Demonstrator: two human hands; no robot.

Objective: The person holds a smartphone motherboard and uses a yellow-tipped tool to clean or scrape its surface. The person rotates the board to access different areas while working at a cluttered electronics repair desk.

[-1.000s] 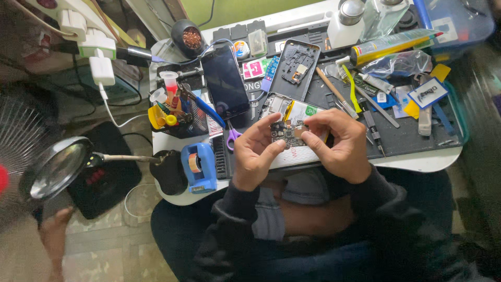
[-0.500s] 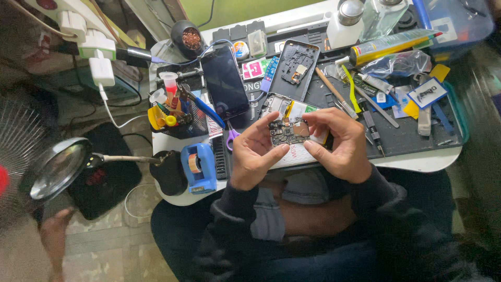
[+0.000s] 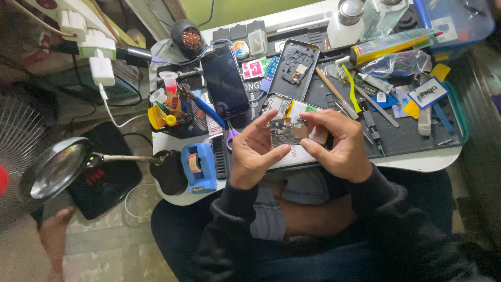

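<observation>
Barely shifted, left hand (image 3: 255,154), right hand (image 3: 339,146), both pinching circuit board (image 3: 286,131)

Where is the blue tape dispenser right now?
In the head view, the blue tape dispenser sits at the table's near left edge, just left of the left hand and right of the magnifier's black base.

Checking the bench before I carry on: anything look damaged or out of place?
Nothing looks spilled or broken. The left hand and right hand hold a bare circuit board; an opened phone shell lies among scattered tools.
</observation>
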